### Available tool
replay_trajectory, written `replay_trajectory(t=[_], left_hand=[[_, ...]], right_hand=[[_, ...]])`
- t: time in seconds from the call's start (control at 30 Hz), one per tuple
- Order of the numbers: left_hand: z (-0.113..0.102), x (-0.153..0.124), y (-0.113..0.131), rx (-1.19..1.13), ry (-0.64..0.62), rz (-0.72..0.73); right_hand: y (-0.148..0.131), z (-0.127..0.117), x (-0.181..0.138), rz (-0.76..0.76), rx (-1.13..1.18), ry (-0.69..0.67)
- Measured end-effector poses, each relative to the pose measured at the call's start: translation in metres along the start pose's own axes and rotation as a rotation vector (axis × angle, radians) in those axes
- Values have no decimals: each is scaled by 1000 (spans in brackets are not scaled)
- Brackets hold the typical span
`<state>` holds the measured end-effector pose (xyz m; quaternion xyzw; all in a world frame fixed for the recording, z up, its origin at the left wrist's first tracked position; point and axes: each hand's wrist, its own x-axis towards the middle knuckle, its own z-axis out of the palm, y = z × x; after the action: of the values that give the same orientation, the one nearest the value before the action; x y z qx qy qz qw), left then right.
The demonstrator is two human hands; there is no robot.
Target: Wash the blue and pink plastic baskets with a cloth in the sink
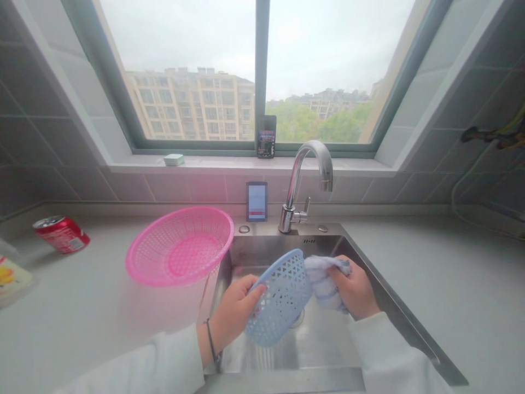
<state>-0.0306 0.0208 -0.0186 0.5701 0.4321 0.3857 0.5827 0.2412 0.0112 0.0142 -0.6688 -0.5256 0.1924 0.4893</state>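
Observation:
A light blue plastic basket [283, 301] with a pattern of small holes is tilted over the metal sink [328, 350]. My left hand [235, 309] grips its rim on the left side, thumb over the edge. On the other side, my right hand [356, 287] is closed round a bunched white cloth [324, 282] with bluish stripes. The cloth is at the basket's right edge; whether it presses on the plastic I cannot tell. Part of the sink's drain shows behind the basket.
A pink colander [180, 246] stands left of the sink, close to its edge. Farther left lies a red can [61, 234]. A chrome faucet [314, 164] rises behind the sink. A small screen device [257, 201] leans on the wall, and a phone [266, 137] stands on the sill.

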Motion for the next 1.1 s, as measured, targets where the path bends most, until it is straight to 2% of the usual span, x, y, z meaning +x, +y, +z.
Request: replay_trajectory(t=[0.1, 0.2, 0.3, 0.43, 0.53, 0.7, 0.8, 0.87, 1.0, 1.1], left_hand=[[0, 1, -4, 1, 9, -7], [-1, 1, -9, -12, -8, 15], [-1, 0, -12, -5, -25, 20], [0, -1, -12, 26, -54, 30], [1, -2, -10, 67, -59, 45], [2, -1, -8, 132, -51, 56], [3, -1, -7, 161, -52, 35], [3, -2, -6, 177, -56, 31], [4, -3, -5, 189, -88, 32], [4, -3, -6, 183, -96, 38]], right_hand=[[-9, 7, -10, -112, 170, -187], [-13, 11, -14, -141, 221, -262], [-9, 10, -9, -75, 136, -206], [4, 4, 4, 87, -66, -1], [7, 2, 5, 89, -46, 32], [-7, 14, -13, -103, 201, -207], [-8, 21, -17, -114, 191, -280], [-2, 20, -12, -50, 132, -223], [11, 9, 2, 103, 3, -26], [8, 7, 1, 87, 24, -24]])
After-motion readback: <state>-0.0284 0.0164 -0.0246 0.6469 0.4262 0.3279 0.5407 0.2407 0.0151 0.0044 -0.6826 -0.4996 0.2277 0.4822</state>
